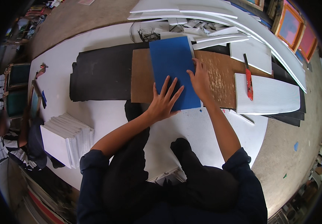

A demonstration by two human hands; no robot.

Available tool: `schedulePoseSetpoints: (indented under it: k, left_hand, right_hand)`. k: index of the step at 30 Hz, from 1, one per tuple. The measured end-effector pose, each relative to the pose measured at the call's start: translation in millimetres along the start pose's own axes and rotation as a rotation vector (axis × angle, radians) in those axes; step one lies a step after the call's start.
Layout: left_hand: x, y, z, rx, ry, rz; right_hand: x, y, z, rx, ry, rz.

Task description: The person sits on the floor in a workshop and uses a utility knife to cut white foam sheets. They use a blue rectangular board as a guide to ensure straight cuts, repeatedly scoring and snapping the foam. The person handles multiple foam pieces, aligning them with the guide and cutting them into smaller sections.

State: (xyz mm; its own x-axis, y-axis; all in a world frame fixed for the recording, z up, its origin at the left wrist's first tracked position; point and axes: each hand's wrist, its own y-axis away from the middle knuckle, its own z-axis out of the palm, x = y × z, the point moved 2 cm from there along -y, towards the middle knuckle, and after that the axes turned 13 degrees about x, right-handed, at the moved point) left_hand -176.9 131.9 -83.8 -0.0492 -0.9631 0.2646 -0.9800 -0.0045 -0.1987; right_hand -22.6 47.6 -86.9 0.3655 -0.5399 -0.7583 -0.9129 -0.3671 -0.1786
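A blue rectangular sheet (172,56) lies over a worn brown board (220,82), with a pale strip showing along its right edge. Flat on its lower part rests my left hand (163,101), fingers spread. My right hand (201,78) is at the sheet's right edge, thumb and fingers apart, the thumb over the blue surface. Under the brown board extends a dark mat (101,74). To the right, a red utility knife (249,84) with a black end lies across a white ribbed sheet (276,95).
White boards (66,138) stand stacked at left. Long white panels (220,9) and offcuts (194,31) lie at the far side. Wooden frames (289,26) lean far right. Another person (23,143) sits at the left edge. White sheeting (112,115) covers the floor beneath me.
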Motion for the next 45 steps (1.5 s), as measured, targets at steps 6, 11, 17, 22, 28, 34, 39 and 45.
schedulePoseSetpoints:
  k: [6, 11, 17, 22, 28, 34, 39, 45]
  left_hand:
    - [-7.0, -6.3, 1.9, -0.01, 0.024, 0.0]
    - [-0.8, -16.3, -4.9, -0.02, 0.101, -0.01]
    - [0.6, -25.8, -20.9, 0.052, 0.115, -0.102]
    - [6.0, -34.9, -22.1, 0.081, 0.118, -0.102]
    - [-1.6, -41.2, -55.5, 0.085, 0.07, -0.169]
    - [20.8, -78.7, -116.9, 0.048, 0.244, -0.254]
    - [54.6, -84.8, -215.6, 0.146, 0.54, -0.397]
    - [121.9, -69.7, -315.4, 0.75, 1.219, -0.233]
  right_hand:
    - [0.9, -10.0, 3.7, -0.015, 0.027, 0.003]
    - [19.9, 9.0, -3.8, 0.038, 0.012, -0.089]
    - [44.2, 19.5, -78.2, 0.369, 0.439, -0.139]
    - [110.1, 14.2, -112.1, 0.491, 0.774, -0.008]
    - [115.9, 2.2, -129.9, 0.296, 0.852, 0.171]
    - [127.2, 10.4, -164.6, 0.04, -0.203, 0.789]
    - [-45.3, 57.3, -203.2, -0.221, -1.14, 0.735]
    - [-209.8, 105.3, -285.2, -0.173, -1.1, 0.256]
